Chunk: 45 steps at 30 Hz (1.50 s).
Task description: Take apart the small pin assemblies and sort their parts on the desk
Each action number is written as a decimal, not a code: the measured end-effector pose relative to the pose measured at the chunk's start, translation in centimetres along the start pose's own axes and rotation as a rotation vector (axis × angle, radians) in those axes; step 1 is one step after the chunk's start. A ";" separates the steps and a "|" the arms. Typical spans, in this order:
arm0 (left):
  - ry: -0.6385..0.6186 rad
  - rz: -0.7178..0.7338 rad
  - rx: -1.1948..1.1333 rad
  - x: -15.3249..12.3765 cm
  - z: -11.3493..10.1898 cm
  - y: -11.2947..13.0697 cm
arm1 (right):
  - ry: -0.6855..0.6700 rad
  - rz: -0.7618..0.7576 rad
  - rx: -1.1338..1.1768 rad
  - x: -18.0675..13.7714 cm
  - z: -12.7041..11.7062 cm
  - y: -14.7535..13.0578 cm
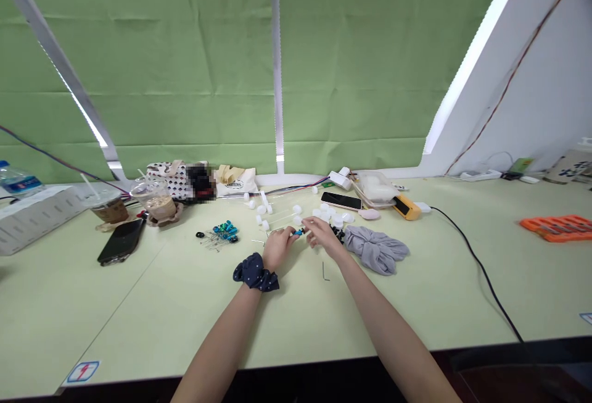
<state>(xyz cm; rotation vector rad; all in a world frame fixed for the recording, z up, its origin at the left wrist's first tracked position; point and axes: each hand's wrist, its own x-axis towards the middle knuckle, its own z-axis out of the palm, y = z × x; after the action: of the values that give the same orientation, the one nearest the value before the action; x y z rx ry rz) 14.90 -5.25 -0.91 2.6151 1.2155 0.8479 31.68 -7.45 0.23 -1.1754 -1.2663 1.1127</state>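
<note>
Near the middle of the table, my left hand (277,249), with a dark dotted scrunchie (256,272) round its wrist, pinches a small blue metal piece (298,232). My right hand (322,234) is close against its right end with curled fingers; what lies between those fingertips is too small to make out. An L-shaped hex key (324,272) lies on the table below my right hand. To the left is a pile of blue metal pieces (226,232) with thin wire-like stems, beside a small black round part (200,235). Small black parts (339,234) sit partly hidden behind my right hand.
White round caps (337,218) and clear tubes (282,215) lie beyond my hands. A grey cloth (375,249) is at right, near a phone (341,200) and a yellow device (407,207). Drink cups (160,202), a black phone (123,241) and an orange tray (557,228) stand farther out.
</note>
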 end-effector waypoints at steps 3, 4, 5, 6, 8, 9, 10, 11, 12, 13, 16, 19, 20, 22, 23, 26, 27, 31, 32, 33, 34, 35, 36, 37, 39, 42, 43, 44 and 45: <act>-0.008 0.009 0.016 0.1 -0.2 0.1 | -0.046 -0.004 -0.035 -0.2 0.1 -0.1; -0.005 0.006 0.022 0.1 -0.2 0.2 | -0.074 -0.040 -0.005 -0.2 0.1 -0.1; 0.000 0.004 0.027 0.1 -0.2 0.2 | -0.096 -0.069 0.039 -0.2 0.1 -0.1; 0.004 0.006 0.031 0.1 -0.3 0.2 | -0.107 -0.074 0.076 -0.2 0.1 -0.1; 0.005 0.017 0.042 0.1 -0.3 0.2 | -0.098 -0.002 0.082 -0.1 0.1 0.0; 0.000 0.023 0.052 0.1 -0.3 0.3 | -0.089 0.049 0.056 -0.1 0.1 0.0; -0.005 0.029 0.062 0.1 -0.3 0.3 | -0.085 0.080 0.027 -0.1 0.1 0.1; -0.008 0.032 0.070 0.1 -0.2 0.3 | -0.087 0.080 0.009 -0.1 0.1 0.1; -0.008 0.034 0.075 0.1 -0.2 0.3 | -0.096 0.050 0.009 -0.1 0.1 0.2; -0.007 0.036 0.075 0.1 -0.3 0.3 | -0.112 0.011 0.031 -0.1 0.1 0.2; -0.004 0.038 0.061 0.1 -0.3 0.3 | -0.108 0.015 0.094 -0.1 0.0 0.3; -0.014 0.037 0.061 0.1 -0.3 0.3 | -0.060 0.092 0.035 0.0 -0.2 0.4; -0.016 0.031 0.061 0.1 -0.3 0.3 | -0.067 0.066 0.026 0.1 -0.3 0.4; -0.015 0.014 0.063 0.1 -0.3 0.3 | -0.103 -0.035 0.061 0.0 -0.4 0.4; -0.011 0.010 0.063 0.1 -0.4 0.3 | -0.119 -0.069 0.093 0.0 -0.4 0.3; -0.008 0.025 0.078 0.2 -0.4 0.2 | -0.121 -0.002 0.121 -0.1 -0.3 0.1; -0.013 0.034 0.089 0.2 -0.4 0.2 | -0.117 0.041 0.098 -0.1 -0.2 0.1; -0.019 0.031 0.111 0.1 -0.4 0.2 | -0.108 -0.023 0.030 -0.1 0.1 0.2; -0.018 0.028 0.107 0.1 -0.4 0.2 | -0.107 -0.055 0.043 -0.1 0.1 0.3; -0.019 0.027 0.101 0.1 -0.4 0.2 | -0.104 -0.059 0.057 -0.1 0.1 0.3; -0.023 0.028 0.097 0.1 -0.4 0.2 | -0.095 -0.029 0.062 -0.1 0.1 0.3; -0.029 0.032 0.096 0.1 -0.4 0.2 | -0.083 0.021 0.055 0.0 0.2 0.4; -0.035 0.037 0.099 0.1 -0.4 0.2 | -0.072 0.068 0.040 0.0 0.2 0.4; -0.039 0.041 0.105 0.1 -0.4 0.2 | -0.068 0.094 0.024 0.0 0.3 0.4; -0.036 0.037 0.119 0.2 -0.4 0.2 | -0.070 0.048 0.020 0.0 0.3 0.4; -0.025 0.015 0.110 0.2 -0.5 0.2 | -0.073 -0.042 0.082 -0.1 0.3 0.3; -0.023 0.009 0.100 0.2 -0.5 0.2 | -0.060 -0.015 0.090 0.0 0.3 0.4; -0.025 0.007 0.091 0.2 -0.6 0.2 | -0.043 0.029 0.084 0.0 0.3 0.4; -0.028 0.009 0.085 0.2 -0.7 0.3 | -0.030 0.069 0.068 0.1 0.3 0.5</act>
<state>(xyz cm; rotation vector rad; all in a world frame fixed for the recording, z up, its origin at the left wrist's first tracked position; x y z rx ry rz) 14.79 -5.36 -0.16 2.6904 1.2606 0.7752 31.45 -7.28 -0.31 -1.1628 -1.2094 1.2191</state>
